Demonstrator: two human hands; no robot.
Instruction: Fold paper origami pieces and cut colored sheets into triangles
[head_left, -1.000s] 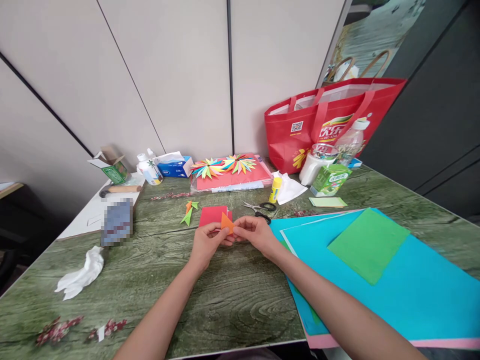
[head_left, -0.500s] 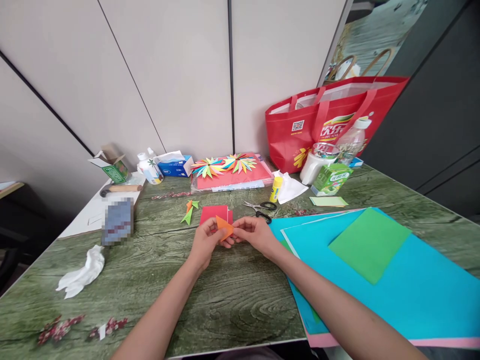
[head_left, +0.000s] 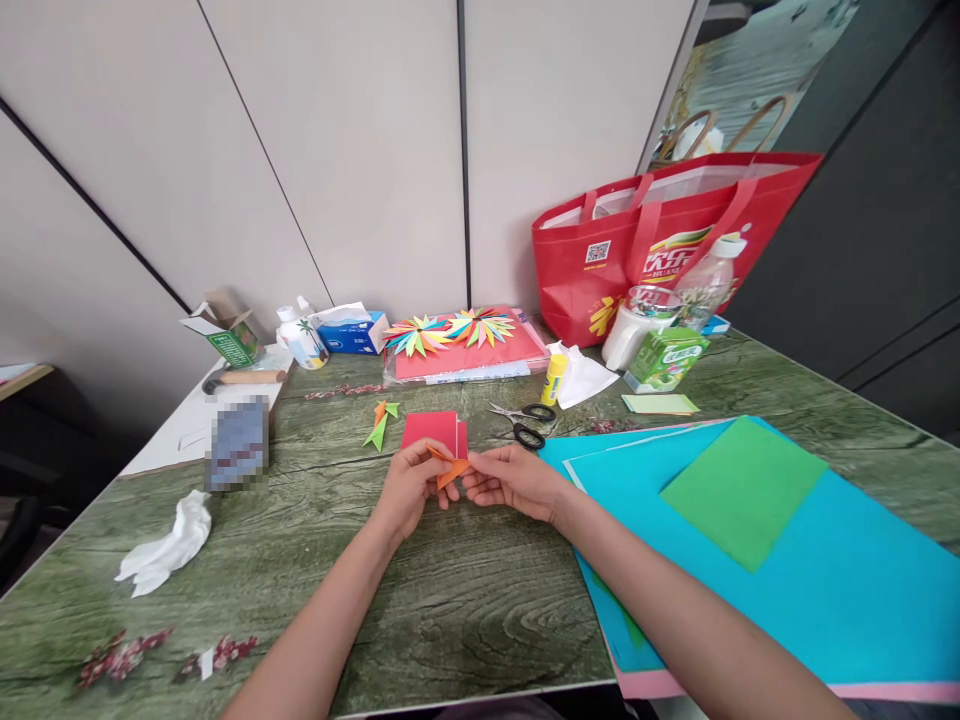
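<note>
A small folded piece of orange paper [head_left: 452, 472] is held up between my two hands, over the middle of the table. My left hand [head_left: 411, 485] pinches its left side between thumb and fingers. At its right tip, my right hand [head_left: 514, 480] grips it with thumb and forefinger. Just behind the hands lie red paper squares [head_left: 431, 430], partly covered by my left fingers. To the left of these rest small folded green and orange paper pieces [head_left: 379, 428]. Black-handled scissors [head_left: 529, 425] lie behind my right hand, with a yellow glue stick [head_left: 553, 380] upright beyond them.
Large blue sheets [head_left: 810, 610] with a green square [head_left: 746, 490] on top cover the right side. Colourful paper stars [head_left: 480, 326] lie at the back near a tissue box [head_left: 352, 335]. A red bag [head_left: 585, 270], bottle [head_left: 712, 275] and green carton [head_left: 666, 360] stand back right. Crumpled tissue [head_left: 169, 550] lies left.
The orange paper has been tilted from an upright triangle to a flatter position, its folded layers now showing. My right hand has lowered slightly and turned, its fingers more visible.
</note>
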